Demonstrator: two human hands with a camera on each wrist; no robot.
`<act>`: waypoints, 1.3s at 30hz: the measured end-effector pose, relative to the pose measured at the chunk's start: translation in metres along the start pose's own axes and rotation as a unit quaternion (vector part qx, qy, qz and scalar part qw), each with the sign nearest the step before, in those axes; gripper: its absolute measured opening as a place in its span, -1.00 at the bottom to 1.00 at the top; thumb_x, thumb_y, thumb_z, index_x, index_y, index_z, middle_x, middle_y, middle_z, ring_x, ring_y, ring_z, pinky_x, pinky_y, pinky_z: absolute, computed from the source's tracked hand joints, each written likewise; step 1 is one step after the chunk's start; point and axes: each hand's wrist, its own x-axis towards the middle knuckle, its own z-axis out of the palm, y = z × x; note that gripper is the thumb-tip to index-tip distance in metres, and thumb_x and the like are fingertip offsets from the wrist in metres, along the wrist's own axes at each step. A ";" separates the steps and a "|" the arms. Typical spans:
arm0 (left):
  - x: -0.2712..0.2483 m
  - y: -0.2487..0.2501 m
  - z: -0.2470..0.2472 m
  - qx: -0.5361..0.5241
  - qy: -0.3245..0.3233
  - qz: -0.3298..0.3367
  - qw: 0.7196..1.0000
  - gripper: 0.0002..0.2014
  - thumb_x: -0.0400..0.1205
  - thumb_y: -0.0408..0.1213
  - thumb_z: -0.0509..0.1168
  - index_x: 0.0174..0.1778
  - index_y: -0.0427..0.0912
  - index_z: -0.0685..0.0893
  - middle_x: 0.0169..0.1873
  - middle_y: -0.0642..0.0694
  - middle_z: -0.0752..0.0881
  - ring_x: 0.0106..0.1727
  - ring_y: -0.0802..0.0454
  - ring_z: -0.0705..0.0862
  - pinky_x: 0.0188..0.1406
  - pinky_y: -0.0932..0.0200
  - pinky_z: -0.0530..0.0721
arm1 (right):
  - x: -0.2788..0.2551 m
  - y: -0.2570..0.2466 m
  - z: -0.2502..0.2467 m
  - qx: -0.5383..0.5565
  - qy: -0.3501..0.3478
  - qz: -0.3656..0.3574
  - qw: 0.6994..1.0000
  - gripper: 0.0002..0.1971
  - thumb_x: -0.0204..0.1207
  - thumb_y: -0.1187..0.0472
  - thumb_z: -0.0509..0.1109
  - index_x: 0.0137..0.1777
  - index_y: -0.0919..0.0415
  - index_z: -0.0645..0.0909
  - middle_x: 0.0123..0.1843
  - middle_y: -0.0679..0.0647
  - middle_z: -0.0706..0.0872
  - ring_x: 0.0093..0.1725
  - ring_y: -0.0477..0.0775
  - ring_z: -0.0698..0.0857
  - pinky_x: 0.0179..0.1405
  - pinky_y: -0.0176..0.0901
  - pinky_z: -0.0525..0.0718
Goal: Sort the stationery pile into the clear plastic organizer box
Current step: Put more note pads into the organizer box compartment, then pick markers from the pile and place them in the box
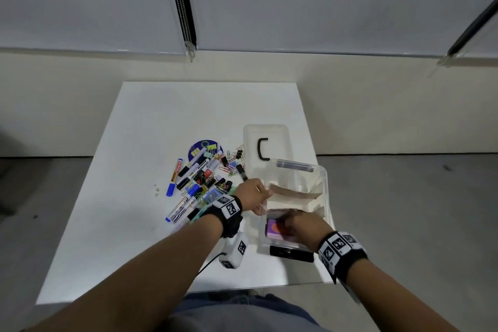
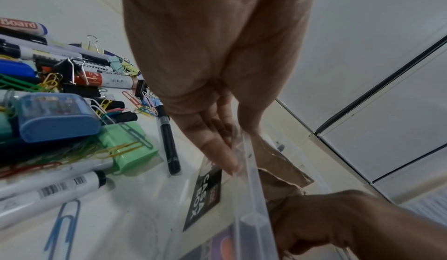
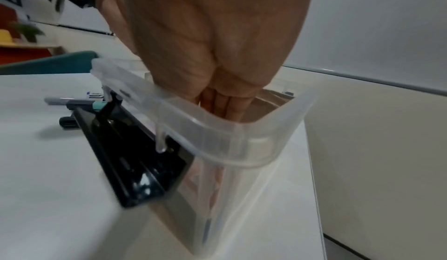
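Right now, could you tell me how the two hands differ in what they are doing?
The left hand grips the box rim from outside; the right hand reaches down inside it, over a purple item. The left sits by the pile; the right is at the box's near end. Both wear marker wristbands.

Looks like an office or meeting room: plain white table, grey floor, roller blinds with bead chains on the far wall, teal chair and red-and-yellow shelving far left in the right wrist view.
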 end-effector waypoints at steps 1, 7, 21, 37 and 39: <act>-0.001 0.001 0.001 -0.011 -0.008 0.001 1.000 -0.74 0.66 -0.12 0.33 -0.03 -0.25 0.49 -0.36 -0.20 0.72 -0.47 -0.07 0.76 -0.39 0.12 0.73 | 0.001 0.001 0.000 -0.006 -0.001 -0.006 1.000 -0.80 0.53 0.11 0.37 0.12 0.04 0.69 0.23 -0.02 0.72 0.11 0.09 0.72 -0.04 -0.32 0.42; -0.018 -0.018 -0.058 0.082 0.021 0.008 0.996 -0.74 0.68 -0.13 0.29 0.15 -0.24 0.60 -0.03 -0.15 0.74 -0.18 -0.02 0.75 -0.22 0.14 0.72 | 0.011 -0.042 -0.044 -0.046 -0.005 0.005 0.999 -0.77 0.58 0.21 0.19 -0.03 0.13 0.70 -0.08 0.10 0.75 -0.10 0.16 0.72 -0.16 -0.15 0.56; -0.032 -0.140 -0.109 0.457 0.141 -0.140 0.867 -0.21 0.48 -0.07 0.49 0.54 -0.18 0.23 0.36 -0.29 0.42 0.32 -0.30 0.52 0.27 -0.18 0.53 | 0.117 -0.153 0.035 -0.165 -0.049 -0.068 0.983 -0.53 0.67 0.21 0.16 0.57 0.26 0.31 0.50 0.30 0.43 0.43 0.35 0.48 0.34 0.17 0.50; -0.024 -0.146 -0.123 0.374 0.117 -0.175 0.903 -0.51 0.55 -0.09 0.37 0.32 -0.26 0.46 0.27 -0.30 0.55 0.23 -0.26 0.62 0.12 -0.05 0.60 | 0.113 -0.159 0.002 -0.163 -0.046 -0.081 0.982 -0.68 0.69 0.25 0.11 0.38 0.28 0.47 0.34 0.28 0.61 0.26 0.30 0.64 0.20 0.11 0.58; -0.024 -0.139 -0.127 0.367 0.097 -0.172 0.909 -0.51 0.60 -0.09 0.33 0.34 -0.29 0.42 0.25 -0.30 0.61 0.22 -0.26 0.65 0.07 -0.04 0.61 | 0.103 -0.159 -0.021 -0.145 -0.009 -0.094 0.985 -0.63 0.65 0.33 0.13 0.44 0.27 0.42 0.35 0.27 0.60 0.26 0.30 0.65 0.19 0.11 0.59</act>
